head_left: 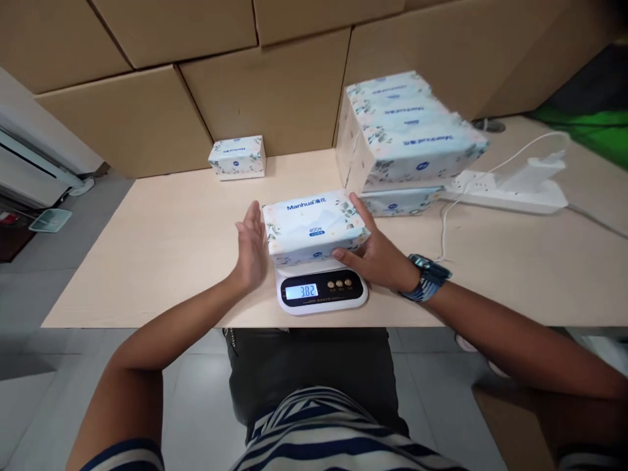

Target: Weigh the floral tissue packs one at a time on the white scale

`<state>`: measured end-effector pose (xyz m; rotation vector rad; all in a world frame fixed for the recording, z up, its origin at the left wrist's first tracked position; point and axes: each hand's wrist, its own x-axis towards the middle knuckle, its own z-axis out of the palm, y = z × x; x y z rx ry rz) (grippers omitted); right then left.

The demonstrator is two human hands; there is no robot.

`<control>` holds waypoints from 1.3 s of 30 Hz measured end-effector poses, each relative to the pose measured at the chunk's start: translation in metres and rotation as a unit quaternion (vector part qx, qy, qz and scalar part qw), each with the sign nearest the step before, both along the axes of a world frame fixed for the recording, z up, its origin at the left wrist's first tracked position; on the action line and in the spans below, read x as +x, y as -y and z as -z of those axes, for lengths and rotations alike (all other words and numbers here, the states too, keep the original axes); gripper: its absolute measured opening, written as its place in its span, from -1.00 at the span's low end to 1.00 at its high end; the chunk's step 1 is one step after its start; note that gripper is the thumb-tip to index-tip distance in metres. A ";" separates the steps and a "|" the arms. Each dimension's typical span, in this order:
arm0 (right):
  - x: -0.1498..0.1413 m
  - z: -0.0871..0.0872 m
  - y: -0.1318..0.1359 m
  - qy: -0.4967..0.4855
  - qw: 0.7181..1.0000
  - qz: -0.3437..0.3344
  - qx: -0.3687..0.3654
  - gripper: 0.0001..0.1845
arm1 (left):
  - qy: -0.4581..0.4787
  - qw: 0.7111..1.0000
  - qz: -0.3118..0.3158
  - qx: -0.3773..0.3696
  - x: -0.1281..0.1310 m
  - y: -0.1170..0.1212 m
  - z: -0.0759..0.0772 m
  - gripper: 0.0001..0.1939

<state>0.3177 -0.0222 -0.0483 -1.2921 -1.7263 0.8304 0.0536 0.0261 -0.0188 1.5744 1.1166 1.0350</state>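
A pack of tissues (314, 224), white and pale blue with a floral print and "Manhua" lettering, lies on a white digital kitchen scale (324, 304). The scale's lit display shows the digits 382. My right hand (377, 255) grips the pack's right end, thumb on the front and fingers at the back. Beside the pack's left end, my left hand (251, 252) is held upright with its fingers stretched out; whether it touches the pack I cannot tell. The pack covers most of the weighing plate.
A stack of tissue packs (417, 144) stands at the back right, and a single pack (238, 158) at the back left. A white power strip (510, 193) with a cable lies right of the stack. Large cardboard boxes (275, 98) form a wall behind the table (161, 242).
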 end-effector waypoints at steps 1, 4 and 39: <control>0.001 0.001 0.000 0.003 1.000 0.002 0.010 0.50 | -0.004 1.000 -0.019 0.013 -0.004 -0.006 -0.002 -0.02; 0.004 0.005 0.000 0.008 0.999 0.012 0.040 0.45 | -0.016 0.999 -0.038 -0.007 -0.011 -0.020 -0.007 -0.02; 0.012 0.023 0.000 0.045 0.980 0.006 0.196 0.16 | 0.132 0.983 0.112 0.069 -0.009 -0.018 0.037 -0.17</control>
